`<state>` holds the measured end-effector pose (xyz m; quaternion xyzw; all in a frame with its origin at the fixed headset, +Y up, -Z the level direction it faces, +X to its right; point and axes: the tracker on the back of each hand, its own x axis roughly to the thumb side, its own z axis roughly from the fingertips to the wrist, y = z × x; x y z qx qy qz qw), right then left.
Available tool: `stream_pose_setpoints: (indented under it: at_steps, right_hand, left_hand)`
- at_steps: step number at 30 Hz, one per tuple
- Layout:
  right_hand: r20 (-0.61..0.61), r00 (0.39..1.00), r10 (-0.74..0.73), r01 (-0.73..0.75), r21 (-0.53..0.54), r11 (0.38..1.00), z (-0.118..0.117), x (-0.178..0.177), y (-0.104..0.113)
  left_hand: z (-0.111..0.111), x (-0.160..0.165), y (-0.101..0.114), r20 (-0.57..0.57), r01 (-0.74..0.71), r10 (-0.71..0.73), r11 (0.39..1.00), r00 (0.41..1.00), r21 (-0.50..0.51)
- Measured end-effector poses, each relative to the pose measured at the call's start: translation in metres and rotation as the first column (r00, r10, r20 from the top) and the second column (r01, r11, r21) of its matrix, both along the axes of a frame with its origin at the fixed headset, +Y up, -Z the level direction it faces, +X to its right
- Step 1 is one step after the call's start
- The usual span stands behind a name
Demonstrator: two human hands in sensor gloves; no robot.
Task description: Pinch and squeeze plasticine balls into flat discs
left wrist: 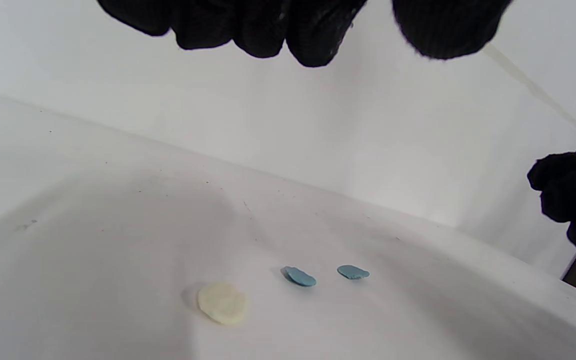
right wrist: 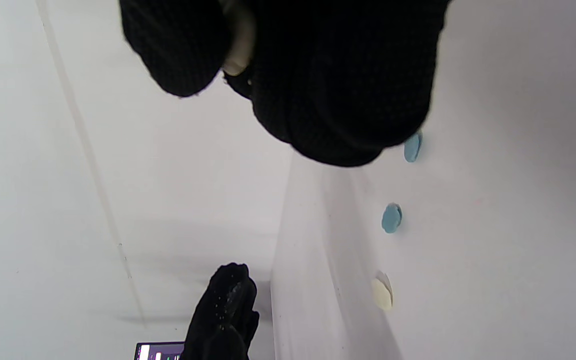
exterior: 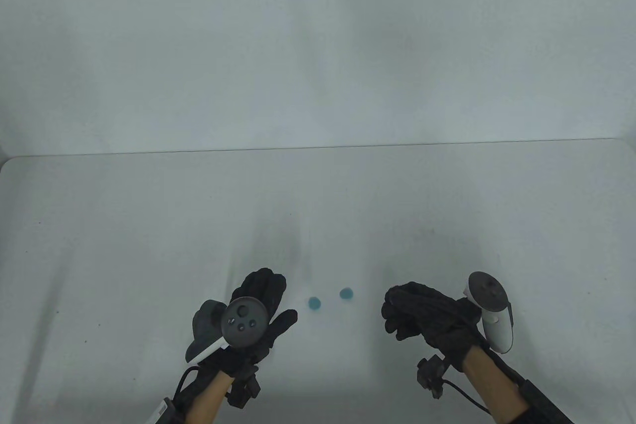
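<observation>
On the white table (exterior: 149, 225) lie three flat plasticine discs in a row. Two are blue: the left blue disc (exterior: 314, 302) and the right blue disc (exterior: 346, 293) lie between the two hands, apart from each other and touched by no hand. In the left wrist view they show as thin flat pieces, and a pale disc (left wrist: 222, 303) lies to their left, just beside the left blue disc but not touching it. In the table view the pale disc cannot be seen; it may be under the left hand.

The left hand (exterior: 258, 312) is above the table, to the left of the discs. Its fingers (left wrist: 313, 35) are stretched out and loose, the thumb spread to the side, and it holds nothing.

The right hand (exterior: 422, 317) is to the right of the discs, off the table surface. Its fingers (right wrist: 358, 90) are curled in, and between thumb and fingers it pinches a pale piece (right wrist: 238, 45) of plasticine. Only a small part of this piece shows, so its shape cannot be told.
</observation>
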<state>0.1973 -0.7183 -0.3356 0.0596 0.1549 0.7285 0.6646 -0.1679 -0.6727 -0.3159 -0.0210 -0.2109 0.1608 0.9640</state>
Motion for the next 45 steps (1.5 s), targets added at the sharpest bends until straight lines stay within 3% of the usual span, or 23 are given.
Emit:
stream_pose_setpoints:
  at_steps: [9,20,24,29,43,45]
  right_hand:
    - [0.010,1.000,-0.028,0.028,0.007,1.000,0.000,0.001,0.000]
    - [0.014,0.998,0.068,-0.068,0.039,0.997,-0.002,0.000,0.002]
    - [0.022,0.999,0.045,-0.045,0.003,0.999,-0.002,0.001,-0.003]
    - [-0.014,0.994,-0.104,0.103,-0.059,0.993,-0.002,0.003,-0.009]
    - [0.024,0.998,0.064,-0.065,0.049,0.997,-0.002,0.004,0.003]
    - [0.015,1.000,0.023,-0.024,0.043,0.999,-0.001,0.003,0.003]
  left_hand:
    - [0.000,0.000,-0.001,0.007,-0.003,0.003,1.000,1.000,-0.002]
    - [0.000,0.000,-0.002,0.010,-0.003,0.003,1.000,1.000,-0.002]
    - [-0.001,0.000,-0.002,0.008,0.000,0.000,1.000,1.000,-0.002]
    - [-0.001,0.000,-0.002,0.006,-0.002,0.002,1.000,1.000,-0.003]
    - [-0.002,-0.001,-0.003,0.002,0.001,-0.001,1.000,1.000,-0.004]
    - [-0.002,-0.001,-0.003,0.001,-0.003,0.003,1.000,1.000,-0.001]
